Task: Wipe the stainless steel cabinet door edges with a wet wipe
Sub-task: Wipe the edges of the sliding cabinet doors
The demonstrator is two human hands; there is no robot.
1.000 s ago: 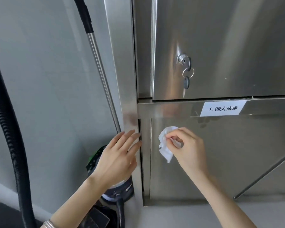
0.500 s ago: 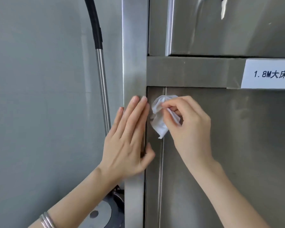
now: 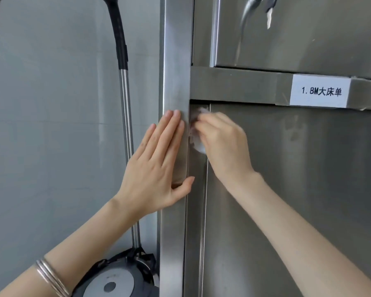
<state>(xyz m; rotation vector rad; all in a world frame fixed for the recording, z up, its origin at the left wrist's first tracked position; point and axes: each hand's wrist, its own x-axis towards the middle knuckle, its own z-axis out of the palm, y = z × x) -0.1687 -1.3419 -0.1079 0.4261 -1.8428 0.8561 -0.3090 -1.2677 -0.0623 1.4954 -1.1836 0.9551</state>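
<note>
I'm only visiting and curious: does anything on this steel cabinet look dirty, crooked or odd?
Yes. The lower door carries cloudy smudges, like finger marks, to the right of the right hand, which presses the wet wipe to the door's edge. Nothing looks spilled or broken.

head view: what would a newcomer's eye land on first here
The two hands at centre: the right hand holds a white wipe against the left edge of the lower door, the left hand lies flat on the frame post. A white label sits upper right; a vacuum stands lower left.
</note>
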